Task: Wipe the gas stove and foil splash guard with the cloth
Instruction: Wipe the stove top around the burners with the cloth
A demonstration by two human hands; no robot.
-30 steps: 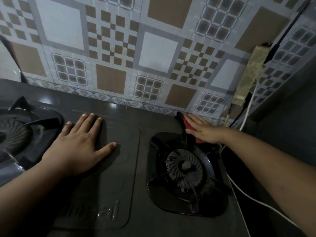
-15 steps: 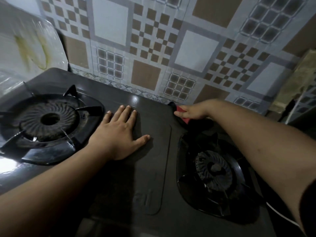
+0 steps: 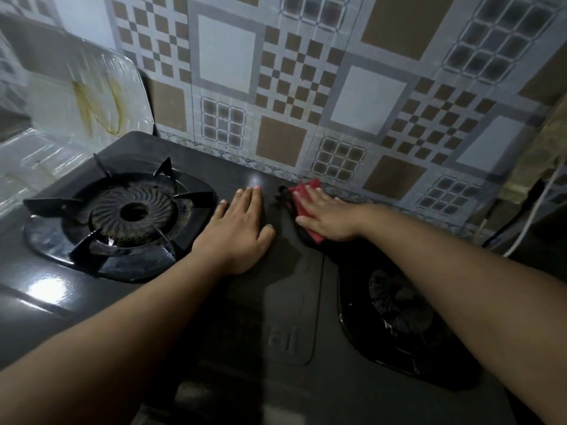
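A black two-burner gas stove [image 3: 285, 302] fills the lower view. My left hand [image 3: 237, 234] lies flat with straight fingers on its middle panel. My right hand [image 3: 328, 214] presses a red and black cloth [image 3: 303, 207] flat onto the stove's back edge, just right of my left hand. The left burner [image 3: 132, 213] with its black pan support is in full view. My right forearm partly covers the right burner [image 3: 395, 305]. A shiny foil splash guard [image 3: 76, 96] with yellowish streaks stands at the stove's left rear corner.
A patterned tile wall [image 3: 306, 87] rises directly behind the stove. At the right edge a black cable [image 3: 509, 222] and a white cable [image 3: 534, 210] hang down beside a dirty strip on the wall.
My right hand has slid the cloth leftward along the stove's back edge, from behind the right burner toward the middle. My left hand stays flat on the panel. The view has turned left.
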